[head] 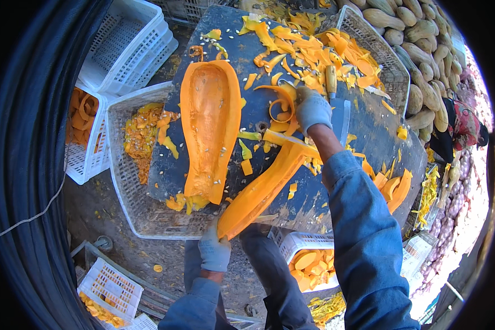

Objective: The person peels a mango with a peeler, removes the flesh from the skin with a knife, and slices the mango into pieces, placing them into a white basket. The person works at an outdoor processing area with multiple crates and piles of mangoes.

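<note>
My gloved left hand (215,250) grips the lower end of a long peeled squash piece (260,190), its cut side facing right. The piece slants over the board's near edge, its upper end against an orange-stained bar (273,137). My gloved right hand (313,109) is closed above that end, apart from it. A thin curved metal tool (284,81) shows at its fingers, mostly hidden. Curled peel (274,108) lies beside this hand. A hollowed squash half (208,123) rests cut side up on the dark board (167,165).
A wooden-handled knife (331,80) lies just right of my right hand. Peelings (301,45) and seeds litter the board. A crate (123,210) with pulp is at left, near stacked white crates (123,49). Another crate (286,247) of cut pieces stands below. Whole squashes (420,62) are heaped upper right.
</note>
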Demonstrator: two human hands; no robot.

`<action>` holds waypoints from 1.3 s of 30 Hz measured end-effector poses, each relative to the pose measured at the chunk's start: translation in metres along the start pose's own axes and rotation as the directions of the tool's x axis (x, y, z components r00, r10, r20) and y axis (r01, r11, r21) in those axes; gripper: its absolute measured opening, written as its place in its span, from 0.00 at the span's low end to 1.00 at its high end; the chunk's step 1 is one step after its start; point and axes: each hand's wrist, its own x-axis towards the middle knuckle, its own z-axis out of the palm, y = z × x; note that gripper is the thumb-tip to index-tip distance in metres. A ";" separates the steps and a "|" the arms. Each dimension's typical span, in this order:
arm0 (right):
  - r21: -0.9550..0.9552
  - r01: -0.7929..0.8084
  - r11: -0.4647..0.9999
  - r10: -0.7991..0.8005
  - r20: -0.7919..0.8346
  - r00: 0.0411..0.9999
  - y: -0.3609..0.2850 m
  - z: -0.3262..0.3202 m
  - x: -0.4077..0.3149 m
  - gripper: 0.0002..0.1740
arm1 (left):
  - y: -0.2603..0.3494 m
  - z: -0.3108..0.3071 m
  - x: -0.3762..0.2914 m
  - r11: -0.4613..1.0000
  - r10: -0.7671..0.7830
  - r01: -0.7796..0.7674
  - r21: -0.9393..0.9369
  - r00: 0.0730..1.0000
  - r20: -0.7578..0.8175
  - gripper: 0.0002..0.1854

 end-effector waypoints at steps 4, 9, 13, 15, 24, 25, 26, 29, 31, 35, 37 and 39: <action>0.188 -0.011 0.982 0.049 -0.198 0.979 0.009 0.000 -0.011 0.26 | 0.006 -0.018 0.009 0.967 0.179 -0.164 0.197 0.982 -0.064 0.37; 0.591 0.038 0.805 0.109 -0.211 0.971 0.026 -0.011 -0.082 0.28 | 0.008 -0.021 0.010 0.955 0.219 -0.202 0.216 0.974 -0.059 0.40; 0.529 -0.223 0.819 0.266 -0.005 0.964 0.043 0.000 -0.165 0.35 | 0.006 -0.020 0.016 0.945 0.253 -0.233 0.229 0.965 -0.062 0.41; 0.836 -0.438 0.330 0.397 0.298 0.868 0.044 0.015 -0.189 0.35 | 0.004 -0.019 0.021 0.930 0.296 -0.271 0.248 0.953 -0.068 0.41; 0.754 -0.395 -0.524 0.303 0.599 0.741 0.016 0.077 -0.223 0.21 | 0.008 -0.023 0.023 0.875 0.357 -0.334 0.349 0.934 0.000 0.37; 0.777 -0.408 -0.480 0.322 0.588 0.742 0.017 0.080 -0.222 0.20 | 0.009 -0.025 0.024 0.878 0.354 -0.336 0.341 0.935 0.009 0.39; 0.777 -0.429 -0.461 0.292 0.589 0.753 0.018 0.082 -0.221 0.19 | 0.010 -0.026 0.024 0.886 0.341 -0.331 0.324 0.940 0.027 0.40; 0.788 -0.377 -0.487 0.290 0.553 0.781 0.022 0.086 -0.222 0.19 | 0.012 -0.027 0.017 0.902 0.322 -0.314 0.296 0.946 0.024 0.42; 0.798 -0.353 -0.487 0.268 0.522 0.810 0.023 0.087 -0.227 0.20 | 0.014 -0.022 0.007 0.927 0.291 -0.285 0.243 0.957 0.013 0.42; 0.819 -0.377 -0.433 0.202 0.496 0.845 0.016 0.076 -0.240 0.19 | 0.006 -0.016 -0.010 0.955 0.146 -0.170 0.241 0.982 0.117 0.41; 0.882 -0.387 -0.269 0.118 0.429 0.896 0.007 0.069 -0.245 0.15 | 0.000 -0.007 -0.006 0.957 0.216 -0.227 0.181 0.973 0.074 0.42; 0.804 -0.480 -0.351 0.088 0.539 0.838 -0.009 0.065 -0.249 0.16 | -0.002 0.000 -0.006 0.958 0.237 -0.245 0.152 0.969 0.066 0.42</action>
